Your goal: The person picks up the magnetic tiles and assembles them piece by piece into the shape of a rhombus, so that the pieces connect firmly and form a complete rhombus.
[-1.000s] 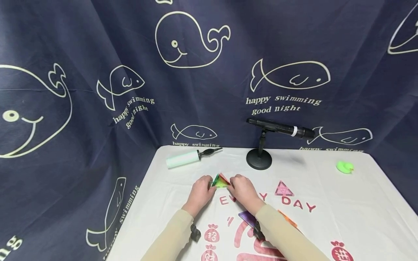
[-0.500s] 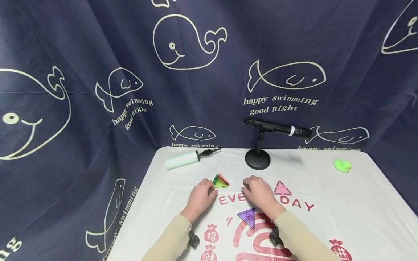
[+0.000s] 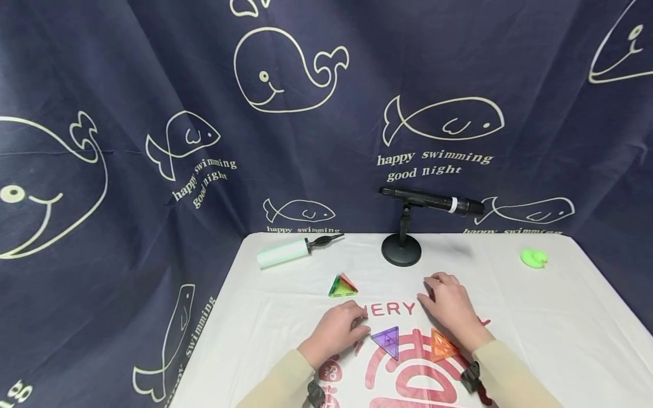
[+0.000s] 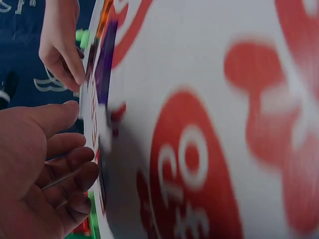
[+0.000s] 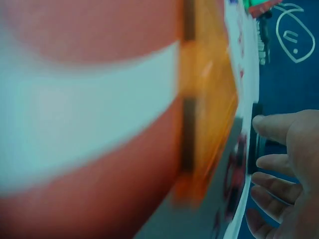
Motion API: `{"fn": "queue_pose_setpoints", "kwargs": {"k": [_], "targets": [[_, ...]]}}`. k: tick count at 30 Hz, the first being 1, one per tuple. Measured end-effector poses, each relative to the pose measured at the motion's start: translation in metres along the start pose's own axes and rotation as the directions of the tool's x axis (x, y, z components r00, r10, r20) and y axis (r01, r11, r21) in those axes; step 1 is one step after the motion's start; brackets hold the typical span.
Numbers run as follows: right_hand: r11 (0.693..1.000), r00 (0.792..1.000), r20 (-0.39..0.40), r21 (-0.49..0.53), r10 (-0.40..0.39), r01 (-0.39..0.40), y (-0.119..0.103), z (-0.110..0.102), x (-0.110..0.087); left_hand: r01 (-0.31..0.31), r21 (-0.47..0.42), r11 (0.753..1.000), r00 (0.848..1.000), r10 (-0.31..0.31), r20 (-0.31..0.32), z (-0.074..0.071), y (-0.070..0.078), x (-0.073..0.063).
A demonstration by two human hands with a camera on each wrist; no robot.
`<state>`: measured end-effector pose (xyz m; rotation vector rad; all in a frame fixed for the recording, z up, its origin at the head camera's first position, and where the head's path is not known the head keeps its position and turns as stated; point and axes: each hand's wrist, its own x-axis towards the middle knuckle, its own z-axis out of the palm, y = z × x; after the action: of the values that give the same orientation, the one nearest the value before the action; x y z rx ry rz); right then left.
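Note:
My left hand (image 3: 338, 330) hovers just left of a purple triangular magnetic tile (image 3: 389, 342), fingers loosely bent with nothing in them. To the right, my right hand (image 3: 450, 303) is also relaxed and holds nothing. It covers the pink triangular tile in the head view, though a pinkish tile (image 5: 234, 172) shows near the fingers in the right wrist view. An orange triangular tile (image 3: 442, 344) lies flat beside the right wrist. Beyond the left hand stands a small joined shape of triangular tiles (image 3: 343, 287), green, yellow-green and red, untouched by either hand.
A black microphone on a round stand (image 3: 401, 250) and a pale green hand pump (image 3: 283, 254) are at the back of the white-covered table (image 3: 490, 266). A green toy duck (image 3: 533, 258) sits at the right. A dark blue curtain hangs behind.
Both hands have let go of the joined tile shape, which stays standing. The right hand has moved right over the pink tile; the left has drawn back towards the purple one.

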<state>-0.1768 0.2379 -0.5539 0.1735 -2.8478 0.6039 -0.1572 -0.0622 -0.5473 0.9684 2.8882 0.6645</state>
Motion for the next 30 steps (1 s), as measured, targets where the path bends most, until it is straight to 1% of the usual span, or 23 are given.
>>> {"fn": "queue_pose_setpoints", "kwargs": {"k": [4, 7, 9, 15, 17, 20, 24, 30], "targets": [[0.998, 0.997, 0.036, 0.011, 0.068, -0.068, 0.015, -0.006, -0.01, -0.031, 0.01, 0.999, 0.999, 0.031, 0.041, 0.007, 0.013, 0.001], [0.996, 0.995, 0.053, 0.02, 0.09, -0.091, 0.023, -0.01, -0.016, -0.068, 0.039, 0.997, 0.997, 0.066, 0.05, 0.013, 0.02, 0.0], [0.996, 0.995, 0.055, 0.022, 0.085, -0.086, 0.028, -0.012, -0.019, -0.082, 0.052, 0.995, 0.995, 0.079, 0.054, 0.015, 0.023, -0.001], [0.999, 0.997, 0.063, 0.021, 0.046, -0.048, 0.036, -0.013, -0.023, -0.088, 0.047, 0.995, 0.992, 0.083, 0.091, 0.02, 0.03, -0.003], [0.999, 0.997, 0.068, 0.017, 0.041, -0.042, 0.036, -0.013, -0.023, -0.094, 0.041, 0.995, 0.992, 0.09, 0.087, 0.021, 0.031, -0.004], [0.999, 0.996, 0.078, 0.009, 0.044, -0.045, 0.035, -0.013, -0.022, -0.11, 0.038, 0.993, 0.992, 0.107, 0.063, 0.023, 0.03, -0.004], [0.998, 0.994, 0.095, 0.01, 0.058, -0.059, 0.033, -0.015, -0.021, -0.13, 0.056, 0.99, 0.991, 0.128, 0.031, 0.024, 0.029, -0.004], [0.997, 0.993, 0.098, 0.028, 0.068, -0.071, 0.031, -0.017, -0.02, -0.126, 0.091, 0.988, 0.992, 0.124, 0.022, 0.027, 0.029, -0.002]]}}
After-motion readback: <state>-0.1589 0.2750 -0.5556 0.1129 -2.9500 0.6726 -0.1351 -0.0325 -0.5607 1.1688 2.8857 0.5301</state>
